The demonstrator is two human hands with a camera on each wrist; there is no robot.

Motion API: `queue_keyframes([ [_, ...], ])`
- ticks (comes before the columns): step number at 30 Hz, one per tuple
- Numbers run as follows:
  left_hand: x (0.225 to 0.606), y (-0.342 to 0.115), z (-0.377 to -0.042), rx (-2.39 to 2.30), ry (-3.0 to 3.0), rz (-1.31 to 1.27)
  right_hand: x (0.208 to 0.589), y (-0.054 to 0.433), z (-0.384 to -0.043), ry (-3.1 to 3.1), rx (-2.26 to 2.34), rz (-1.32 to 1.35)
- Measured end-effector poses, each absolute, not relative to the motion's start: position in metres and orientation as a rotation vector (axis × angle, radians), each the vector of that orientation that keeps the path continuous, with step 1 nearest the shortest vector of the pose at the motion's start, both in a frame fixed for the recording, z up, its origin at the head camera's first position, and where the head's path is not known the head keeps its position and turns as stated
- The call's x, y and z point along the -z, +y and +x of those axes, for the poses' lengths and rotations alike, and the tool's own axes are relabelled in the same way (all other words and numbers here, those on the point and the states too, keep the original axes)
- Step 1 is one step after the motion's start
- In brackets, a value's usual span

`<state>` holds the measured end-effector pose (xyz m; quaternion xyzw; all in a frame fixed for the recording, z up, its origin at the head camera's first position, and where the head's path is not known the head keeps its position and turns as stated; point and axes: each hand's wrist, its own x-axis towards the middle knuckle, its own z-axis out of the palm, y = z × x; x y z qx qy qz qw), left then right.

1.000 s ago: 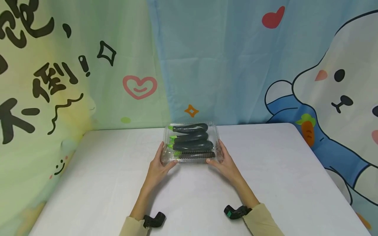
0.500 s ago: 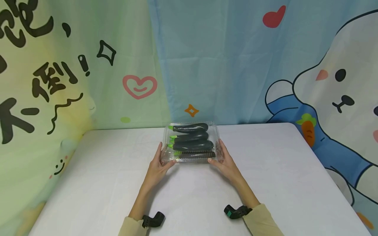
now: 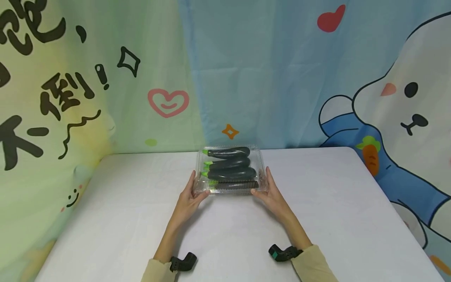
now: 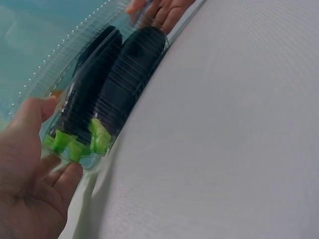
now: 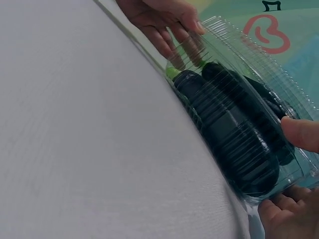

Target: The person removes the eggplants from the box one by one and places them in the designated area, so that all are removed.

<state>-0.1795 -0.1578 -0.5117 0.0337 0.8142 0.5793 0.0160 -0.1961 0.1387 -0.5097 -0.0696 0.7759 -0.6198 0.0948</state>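
A clear plastic clamshell box (image 3: 230, 191) with several dark eggplants (image 3: 230, 173) inside is at the far middle of the table, its lid down. The eggplants lie side by side, bright green stem ends to the left. My left hand (image 3: 186, 200) holds the box's near left corner, thumb at the front edge and fingers along the side. At the near right corner, my right hand (image 3: 275, 199) holds it likewise. Curled fingers (image 5: 286, 206) show low at the box end in the right wrist view. Whether the box touches the table cannot be told.
A white cloth covers the table (image 3: 123, 219). Behind and beside it hangs a printed curtain (image 3: 246, 78) with hearts, lettering and a large white animal. A black wrist camera (image 3: 184, 262) sits on each forearm.
The box stays between the hands. My right thumb and fingers have shifted slightly outward to the right. The whole head view has moved a little; the left hand looks nearly still.
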Motion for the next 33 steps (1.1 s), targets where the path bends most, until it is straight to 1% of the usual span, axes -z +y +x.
queue_keyframes([
  [23,0.5129,-0.1605,-0.1791,-1.737,2.540,0.128,0.5099,0.1474,-0.1978,2.294,1.768,-0.327],
  [33,0.5132,-0.1620,-0.1769,-1.719,2.537,0.195,0.5096,0.1488,-0.1988,2.311,1.737,-0.346],
])
